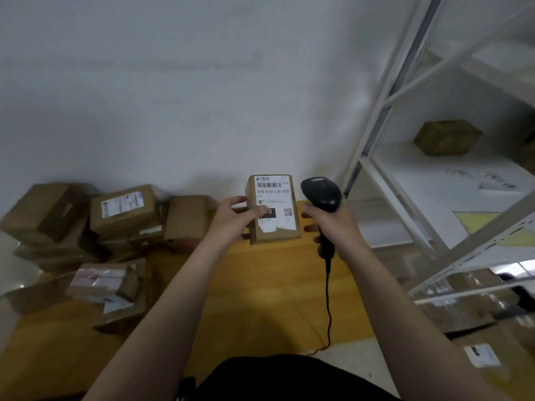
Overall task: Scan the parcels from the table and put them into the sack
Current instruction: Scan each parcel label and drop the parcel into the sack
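My left hand [235, 217] grips a small brown cardboard parcel [279, 224] by its left side and holds it upright above the wooden table [260, 285]. The parcel's white label with barcode and QR code faces me. Just to its right, my right hand [333, 224] is closed around the handle of a black barcode scanner [321, 193], whose head sits level with the label's top. The scanner's cable [328, 314] hangs down to the table edge. No sack is in view.
Several brown parcels [121, 209] are heaped on the table's left side against the wall, with a taped one [104, 280] nearer me. A white metal shelving unit [434, 169] stands at the right with a box [447, 137] on it. More boxes [463, 308] lie below.
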